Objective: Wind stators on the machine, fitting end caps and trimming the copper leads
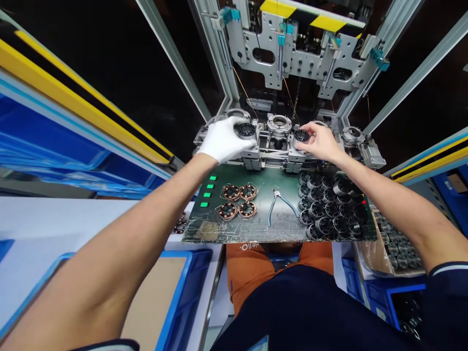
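Observation:
My left hand (pixel 224 139), in a white glove, is closed around a black slotted stator core (pixel 246 129) at the left part of the machine's fixture row. My bare right hand (pixel 322 140) pinches a second black stator core (pixel 302 135) between thumb and fingers, right of the middle. Between the two hands sits a metal ring-shaped holder (pixel 279 124). Whether either core is seated in a holder I cannot tell, since my fingers and the fixtures cover their lower sides.
On the green panel (pixel 270 175) lie several copper-wound stators (pixel 231 191), cutting pliers (pixel 278 204) and rows of black stator cores (pixel 331 209). Metal plates (pixel 292 53) with thin wires hang above the fixtures. Frame posts (pixel 175 58) stand at both sides. A carton of cores (pixel 397 243) sits at right.

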Demonstrator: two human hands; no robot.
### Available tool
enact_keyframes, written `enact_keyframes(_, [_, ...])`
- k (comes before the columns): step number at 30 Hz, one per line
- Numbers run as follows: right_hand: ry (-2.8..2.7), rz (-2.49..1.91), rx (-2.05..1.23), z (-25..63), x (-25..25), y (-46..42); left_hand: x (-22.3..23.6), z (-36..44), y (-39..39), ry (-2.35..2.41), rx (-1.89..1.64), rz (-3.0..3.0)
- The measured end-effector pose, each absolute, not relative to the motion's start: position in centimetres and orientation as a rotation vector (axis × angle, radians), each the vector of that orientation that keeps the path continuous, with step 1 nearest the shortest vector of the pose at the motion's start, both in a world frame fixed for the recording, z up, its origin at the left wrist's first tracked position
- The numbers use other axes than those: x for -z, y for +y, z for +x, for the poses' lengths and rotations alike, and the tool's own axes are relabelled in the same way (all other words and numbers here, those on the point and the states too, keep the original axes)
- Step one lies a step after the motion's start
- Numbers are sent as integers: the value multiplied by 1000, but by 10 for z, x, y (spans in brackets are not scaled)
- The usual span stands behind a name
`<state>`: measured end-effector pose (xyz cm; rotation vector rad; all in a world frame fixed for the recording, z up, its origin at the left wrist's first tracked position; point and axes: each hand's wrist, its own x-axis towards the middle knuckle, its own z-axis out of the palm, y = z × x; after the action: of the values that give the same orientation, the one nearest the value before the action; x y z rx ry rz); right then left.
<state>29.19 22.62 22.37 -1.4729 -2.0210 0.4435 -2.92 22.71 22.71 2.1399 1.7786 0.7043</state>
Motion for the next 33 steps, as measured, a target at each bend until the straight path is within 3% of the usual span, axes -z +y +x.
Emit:
enact_keyframes(7, [-2067,-1485,-470,294,-222,231,-221,-38,235,1717,-620,2183])
enact_keyframes(14, [-1997,-1370,-501,302,-232,225,-221,-42,233,1488,-1180,1997])
enact_keyframes(20, [-2025,-1280,-370,302,-242,210,-225,-51,244,1377,-1265,2013])
enact_keyframes(27, [-2098,-1416,-360,294,-227,213,-205,-42,236,1574,-899,2179])
enact_keyframes(33, [-2130,-1455,-367,291,-232,212,-204,-45,230,1561,-851,2197])
